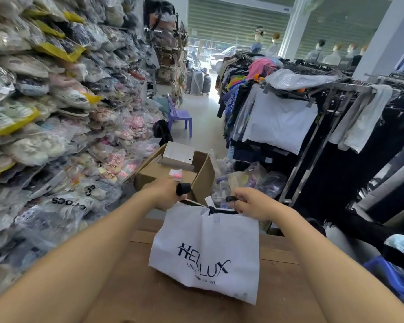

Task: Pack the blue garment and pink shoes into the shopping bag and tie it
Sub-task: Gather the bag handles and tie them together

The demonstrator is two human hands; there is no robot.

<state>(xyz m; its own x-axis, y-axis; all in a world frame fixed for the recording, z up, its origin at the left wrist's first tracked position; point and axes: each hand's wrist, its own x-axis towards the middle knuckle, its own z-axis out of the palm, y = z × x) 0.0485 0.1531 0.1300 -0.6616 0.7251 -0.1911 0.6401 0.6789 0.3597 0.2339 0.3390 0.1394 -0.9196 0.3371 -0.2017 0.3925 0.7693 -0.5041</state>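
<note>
we hold the white shopping bag [205, 250] on the worktop [135, 287], left hand [167, 194] at eleven o'clock, right hand [251, 203] at one, each closed on a dark handle. soft, light fabric; grip near the mouth.

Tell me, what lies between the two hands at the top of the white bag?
In the head view, the bag's open mouth, with dark fabric showing inside, lies between left hand and right hand.

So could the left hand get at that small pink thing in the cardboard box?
Probably yes: the pink item lies uncovered just beyond the left hand, but that hand is busy gripping the white bag's handle.
</note>
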